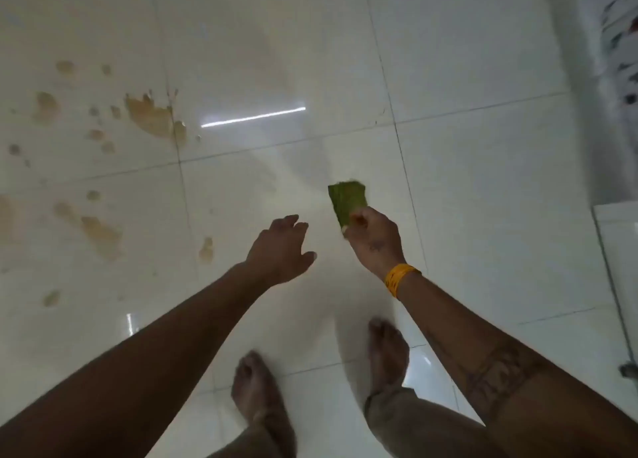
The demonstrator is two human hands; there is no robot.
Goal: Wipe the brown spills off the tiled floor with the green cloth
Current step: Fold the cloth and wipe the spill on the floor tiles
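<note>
Pinching the green cloth [347, 203] upright, long axis vertical, the right hand [374, 240] grips; left hand [279, 249] spread empty.

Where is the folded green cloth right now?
In the head view, the folded green cloth is right of centre, held in the right hand above the tiled floor, well right of the brown spills.
</note>
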